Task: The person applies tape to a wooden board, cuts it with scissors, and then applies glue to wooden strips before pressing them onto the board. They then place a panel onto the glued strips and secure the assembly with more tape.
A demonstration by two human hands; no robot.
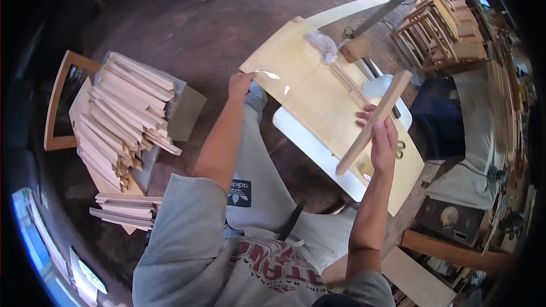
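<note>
My right hand (pixel 382 139) is closed around a squared wooden strip (pixel 378 116), held tilted above the plywood board (pixel 318 91). At the board's left edge is my left hand (pixel 241 83), its fingers curled in by the corner; whether anything is between them is hidden. White glue-like smears (pixel 267 74) lie on the board just beside that hand. Thin wooden strips (pixel 350 85), a crumpled plastic bag (pixel 322 46), a white container (pixel 377 86) and green-handled scissors (pixel 400 149) are on or beside the board near my right hand.
A white table (pixel 307 153) stands under the board. To my left, many cut wooden pieces (pixel 125 113) are heaped beside a wooden frame (pixel 57 102). Wooden chair frames (pixel 435 28) stand at the far right, with a speaker box (pixel 449 219) and planks (pixel 455 250) nearer.
</note>
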